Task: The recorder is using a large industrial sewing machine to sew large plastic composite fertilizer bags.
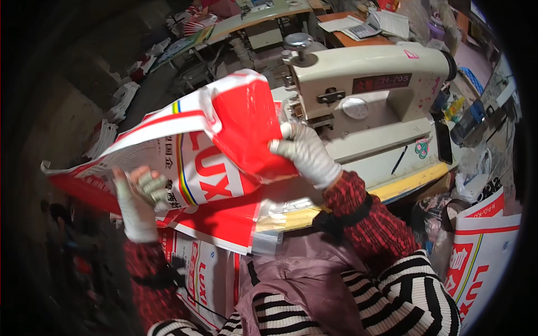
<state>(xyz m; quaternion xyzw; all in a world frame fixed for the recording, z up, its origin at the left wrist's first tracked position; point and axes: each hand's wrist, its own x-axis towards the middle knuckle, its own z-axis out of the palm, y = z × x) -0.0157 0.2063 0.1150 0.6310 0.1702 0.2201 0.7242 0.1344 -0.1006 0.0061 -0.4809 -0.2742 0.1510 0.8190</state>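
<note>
A red and white printed plastic sack [246, 117] is held up in front of me, slanting down to the left. My right hand [311, 157], in a white glove, is closed on its right edge, thumb and fingers pinching the red part. My left hand [140, 201], gloved with bare fingertips, is in front of the sack's lower left part, thumb and fingers apart. Whether its fingers touch the sack is hard to tell. Just beyond my right hand stands a cream sewing machine [370, 64], its needle area partly hidden.
On the machine table lie a pen [399, 161], small scissors [422, 148] and a dark phone [443, 141]. The table has a yellow front edge [412, 182]. More printed sacks [485, 252] stand at the right. Behind are a calculator [364, 30] and stacked white sacks [123, 101].
</note>
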